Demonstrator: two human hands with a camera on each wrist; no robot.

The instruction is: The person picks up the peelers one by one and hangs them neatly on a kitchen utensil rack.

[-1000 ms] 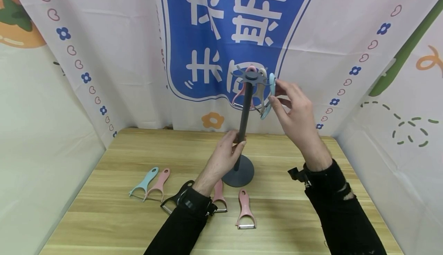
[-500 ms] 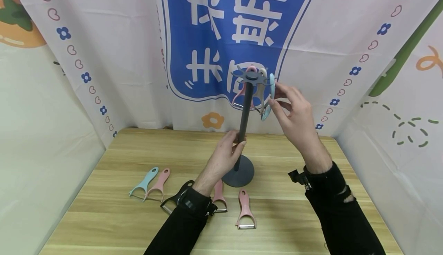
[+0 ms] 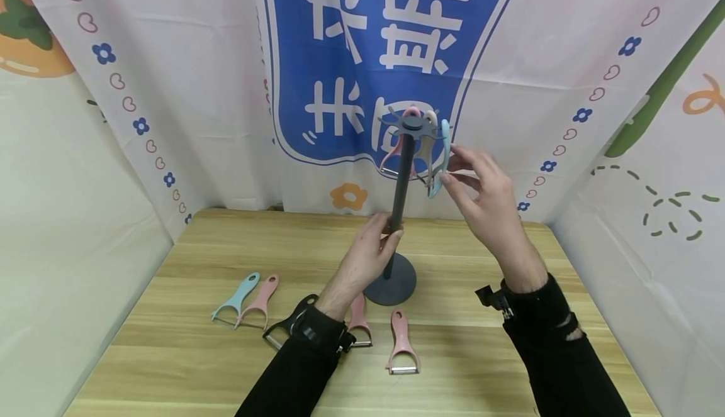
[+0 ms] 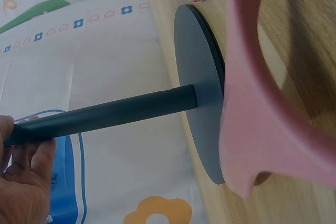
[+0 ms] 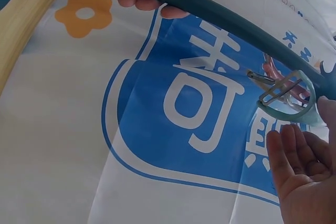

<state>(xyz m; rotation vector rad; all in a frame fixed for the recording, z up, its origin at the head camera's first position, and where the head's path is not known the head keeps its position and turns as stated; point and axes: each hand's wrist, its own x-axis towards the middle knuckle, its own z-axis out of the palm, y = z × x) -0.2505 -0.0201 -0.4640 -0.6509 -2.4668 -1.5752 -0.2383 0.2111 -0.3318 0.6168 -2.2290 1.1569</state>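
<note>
A dark grey stand (image 3: 401,184) with a round base and a ring of hooks stands upright on the table. My left hand (image 3: 370,250) grips its pole about halfway up; the left wrist view shows the fingers around the pole (image 4: 105,116). A light blue peeler (image 3: 445,146) hangs at the right side of the hooks. My right hand (image 3: 481,184) is right beside it, fingertips and thumb at its edge, fingers loosely bent in the right wrist view. A beige peeler (image 3: 426,146) and a pink peeler (image 3: 389,159) hang further back on the hooks.
On the wooden table (image 3: 187,366) lie a blue peeler (image 3: 243,291), a pink peeler (image 3: 263,297), a black peeler (image 3: 294,316) partly behind my left sleeve, and more pink ones, including a pink peeler (image 3: 399,335) in front. A printed curtain (image 3: 215,90) closes the back.
My right hand has slid down along the hanging blue peeler and eased slightly off it, while the peeler has swung a little and stays on its hook. My left hand keeps its place.
</note>
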